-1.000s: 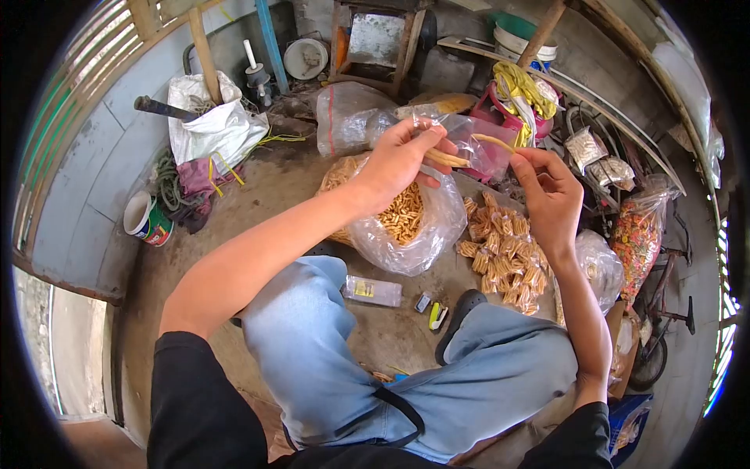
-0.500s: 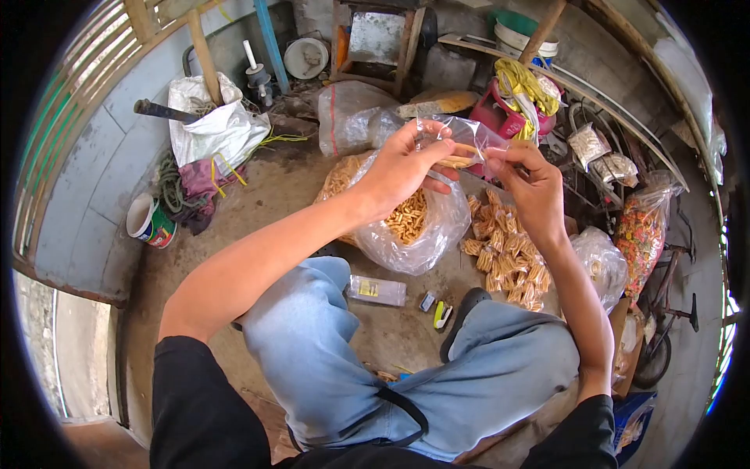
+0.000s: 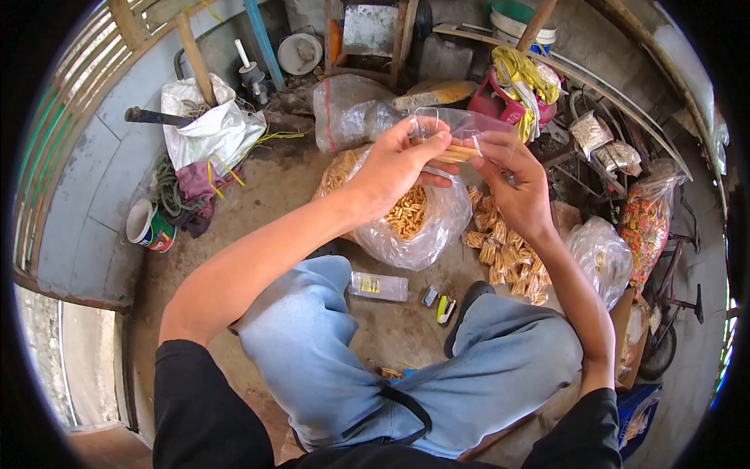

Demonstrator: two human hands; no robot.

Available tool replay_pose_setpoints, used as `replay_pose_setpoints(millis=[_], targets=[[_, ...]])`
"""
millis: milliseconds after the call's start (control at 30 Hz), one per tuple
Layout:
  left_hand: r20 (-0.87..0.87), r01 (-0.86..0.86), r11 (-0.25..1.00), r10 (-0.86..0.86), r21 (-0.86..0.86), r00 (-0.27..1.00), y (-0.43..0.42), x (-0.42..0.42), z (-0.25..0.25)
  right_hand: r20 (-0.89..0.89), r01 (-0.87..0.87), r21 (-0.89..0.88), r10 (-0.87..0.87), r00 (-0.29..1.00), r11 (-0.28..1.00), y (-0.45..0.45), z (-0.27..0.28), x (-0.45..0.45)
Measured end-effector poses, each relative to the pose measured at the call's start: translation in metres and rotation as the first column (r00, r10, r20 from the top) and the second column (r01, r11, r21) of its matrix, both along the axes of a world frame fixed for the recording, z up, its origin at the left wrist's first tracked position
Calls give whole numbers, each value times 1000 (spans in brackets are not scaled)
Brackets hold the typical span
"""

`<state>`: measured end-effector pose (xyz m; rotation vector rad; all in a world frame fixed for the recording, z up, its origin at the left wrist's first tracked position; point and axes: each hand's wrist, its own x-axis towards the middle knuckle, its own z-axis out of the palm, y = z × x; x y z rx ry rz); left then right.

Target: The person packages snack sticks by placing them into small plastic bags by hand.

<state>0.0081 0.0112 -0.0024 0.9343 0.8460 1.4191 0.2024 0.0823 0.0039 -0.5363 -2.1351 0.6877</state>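
Observation:
Up in front of me, a small clear plastic bag [image 3: 456, 153] with light-brown stick snacks in it is held between both hands. My left hand [image 3: 397, 166] is closed on its left end, thumb on top. My right hand [image 3: 516, 181] grips the right end, fingers against the clear film. Below my hands stands a large open plastic bag [image 3: 426, 246] full of the same loose sticks. To its right lies a pile of small filled snack bags [image 3: 508, 254]. A yellow-green stapler [image 3: 446, 309] lies on the floor beside a small box [image 3: 430, 295].
A clear plastic pack [image 3: 378, 287] lies near my knee. At right are a bag of colourful snacks [image 3: 647, 230], a clear bag [image 3: 600, 258] and a bicycle [image 3: 668, 313]. A white sack [image 3: 211, 133] and a paint bucket [image 3: 151, 225] stand left, a pink tub [image 3: 488, 98] behind.
My right hand has moved slightly left and down, nearer my left hand, its fingers now more over the bag's right end. The view has shifted a little.

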Motion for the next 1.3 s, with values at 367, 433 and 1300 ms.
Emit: replay_pose_setpoints(millis=[367,433,1300], targets=[[-17,-218,976,218,-26,976,10,-33,-12,-250,-18,-467,-113,962,884,48,-30,-23],[-19,-239,970,239,-41,971,9,-43,-16,-22,85,-570,-119,993,817,71,-68,-31],[-75,-288,957,285,-37,956,4,-70,-21,868,32,-199,161,470,980,153,-349,-60]])
